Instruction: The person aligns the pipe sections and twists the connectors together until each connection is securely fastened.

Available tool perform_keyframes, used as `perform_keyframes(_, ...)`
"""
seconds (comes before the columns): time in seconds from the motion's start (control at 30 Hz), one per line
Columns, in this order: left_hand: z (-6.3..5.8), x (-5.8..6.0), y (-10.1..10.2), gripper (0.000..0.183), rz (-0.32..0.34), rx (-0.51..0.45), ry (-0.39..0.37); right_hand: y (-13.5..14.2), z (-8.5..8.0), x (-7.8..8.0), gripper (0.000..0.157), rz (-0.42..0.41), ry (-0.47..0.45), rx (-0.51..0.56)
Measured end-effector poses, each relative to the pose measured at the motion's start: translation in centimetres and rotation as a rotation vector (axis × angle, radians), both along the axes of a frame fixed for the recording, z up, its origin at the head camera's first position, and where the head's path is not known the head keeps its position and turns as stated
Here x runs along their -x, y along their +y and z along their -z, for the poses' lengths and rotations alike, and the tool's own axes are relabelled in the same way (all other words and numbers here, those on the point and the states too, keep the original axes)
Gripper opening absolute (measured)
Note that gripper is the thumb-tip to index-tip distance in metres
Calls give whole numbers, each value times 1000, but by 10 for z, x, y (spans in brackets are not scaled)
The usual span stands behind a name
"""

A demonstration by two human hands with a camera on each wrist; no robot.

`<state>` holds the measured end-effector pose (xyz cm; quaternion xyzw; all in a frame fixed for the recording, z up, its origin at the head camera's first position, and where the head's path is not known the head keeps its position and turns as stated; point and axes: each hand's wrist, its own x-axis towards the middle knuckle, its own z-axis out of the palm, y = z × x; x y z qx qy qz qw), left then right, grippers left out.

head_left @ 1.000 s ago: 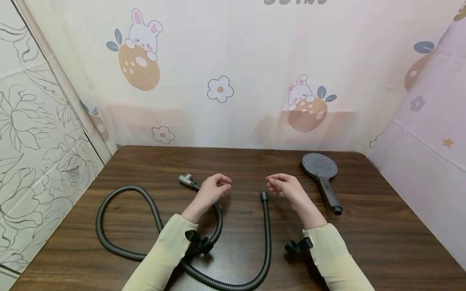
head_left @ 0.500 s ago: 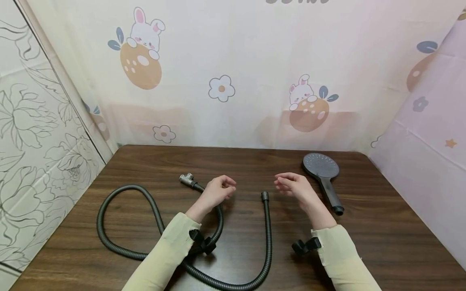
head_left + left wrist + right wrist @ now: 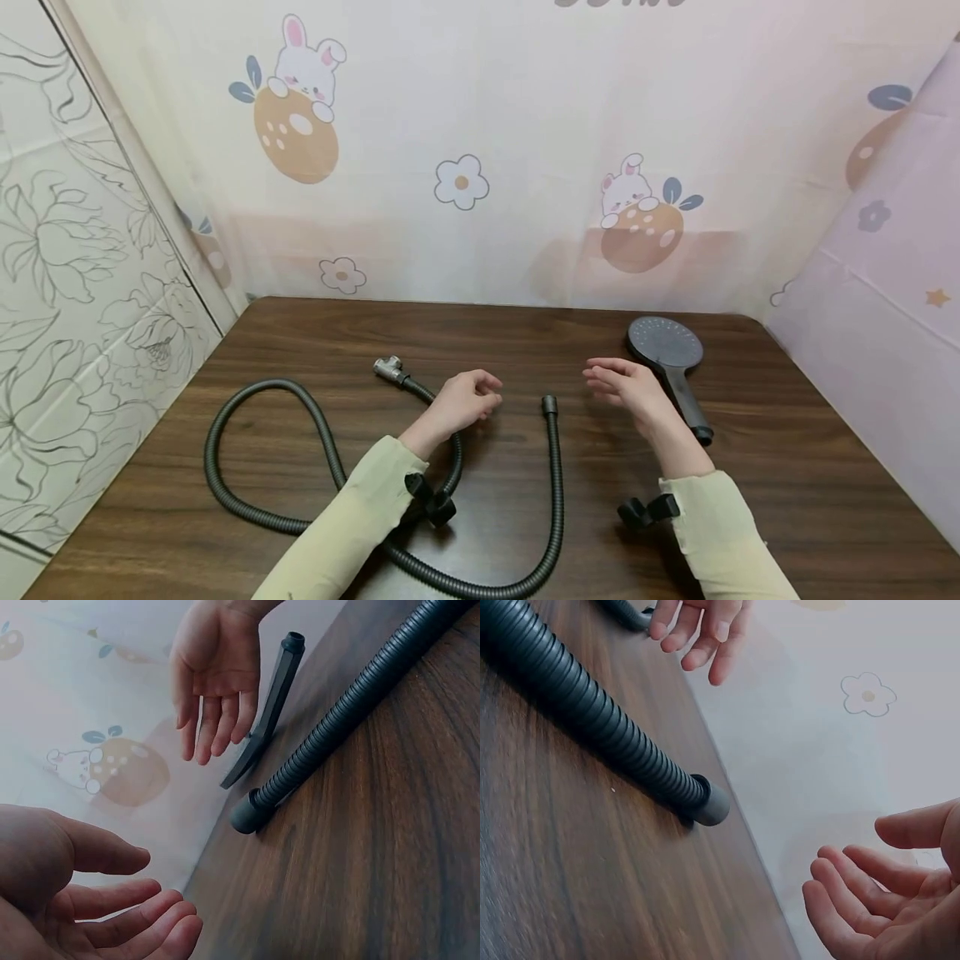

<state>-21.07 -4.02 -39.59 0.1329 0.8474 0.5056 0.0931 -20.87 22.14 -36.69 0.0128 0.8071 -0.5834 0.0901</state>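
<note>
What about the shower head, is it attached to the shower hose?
No, the shower head lies on the wooden table with its handle end bare, apart from both ends of the shower hose.

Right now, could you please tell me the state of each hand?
Left hand: open, fingers loosely bent, holding nothing.
Right hand: open, fingers relaxed, holding nothing.

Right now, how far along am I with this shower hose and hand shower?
Looks done: a metallic fitting sits on one end of the shower hose. In hand: nothing; the left grip and right grip both hover empty over the wood-grain table. Apparently left: any work with the hand shower, which lies apart from the hose, its handle end and the hose's collar both unconnected.
</note>
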Motion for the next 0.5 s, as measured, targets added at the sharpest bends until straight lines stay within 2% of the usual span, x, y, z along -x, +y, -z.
perform_keyframes(0.2,-1,2,7,25,1,7,-3,10,0,0,49,-33,56,-10)
perform_keyframes(0.5,-6,1,17,24,31,46,-18,27,-6,-4,52,-12,100,-60)
